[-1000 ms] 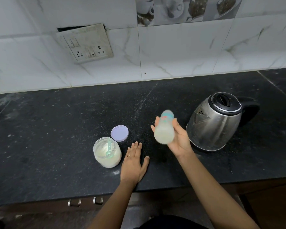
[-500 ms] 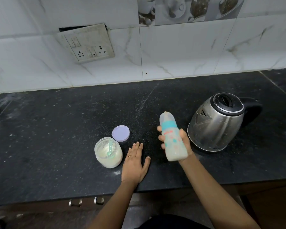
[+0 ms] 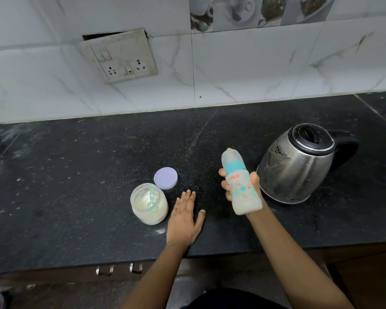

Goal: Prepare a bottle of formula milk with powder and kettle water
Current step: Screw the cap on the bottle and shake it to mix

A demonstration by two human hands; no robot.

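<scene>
**Feeding bottle**: clear plastic with a teal collar, a translucent teat cover and red print. It was held above the worktop near the front edge, tilted with the teat toward 11 o'clock. Milky contents showed at the base end.

- **Handling (judged):** light to moderate in weight, with a stiff wall. The skin was smooth and likely slippery if damp. It was best held round the mid-body below the collar, never by the cover, which could pull off.
- **Right hand**: its fingers were wrapped round the bottle's mid-body, with the thumb on the kettle side.
- **Left hand**: at 8 o'clock of the bottle, palm down on the worktop, fingers straight and holding nothing.
- **Powder jar**: at 9 o'clock, open, with a green scoop inside. Its lilac lid lay just behind it.
- **Kettle**: at 2 o'clock, steel, with its lid shut.
- **Socket plate**: on the wall at 11 o'clock.

**Not determinable:**
- The right palm was hidden behind the bottle.
- Collar tightness, fill level and graduations were too small to read.
- The kettle's cord and water level were unseen.
</scene>
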